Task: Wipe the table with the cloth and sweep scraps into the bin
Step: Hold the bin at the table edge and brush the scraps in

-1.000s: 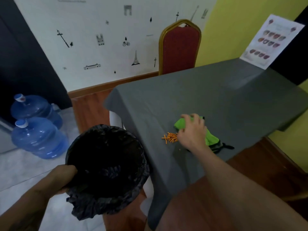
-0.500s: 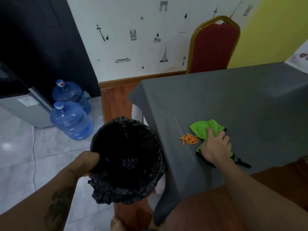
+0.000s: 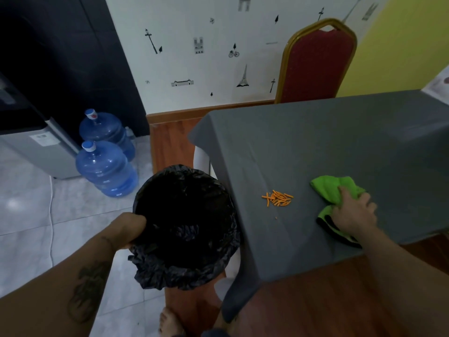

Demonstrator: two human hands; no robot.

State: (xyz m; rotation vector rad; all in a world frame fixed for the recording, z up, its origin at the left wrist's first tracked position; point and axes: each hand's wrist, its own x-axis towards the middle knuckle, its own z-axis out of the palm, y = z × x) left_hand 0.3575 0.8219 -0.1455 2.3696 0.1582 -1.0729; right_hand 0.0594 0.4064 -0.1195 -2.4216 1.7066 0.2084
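Pressing our right hand [image 3: 353, 212] flat on the green cloth [image 3: 329, 190], we have its fingers [image 3: 346, 194] spread open over the folds rather than curled around them, so the cloth is pinned to the grey tabletop [image 3: 328, 142], not lifted. It looks soft and light, bunched into loose ridges with a dark edge trailing back under our wrist; we judge it will crumple and slide easily on the draped covering, so a broad, flat palm with downward pressure seems a better hold than a pinch at one corner. The orange scraps [image 3: 278, 198] lie in a small loose heap to the left of those fingers, apart from the cloth, with a crumb or two strayed nearer the tabletop's edge. They look thin, dry and very light, likely to scatter if pushed fast, so the cloth's leading fold should probably gather them from behind. Our left hand [image 3: 128, 229] is closed on the near rim of the bin [image 3: 184, 229], fingers hooked over its black liner, holding it just beside and below the tabletop's left edge.
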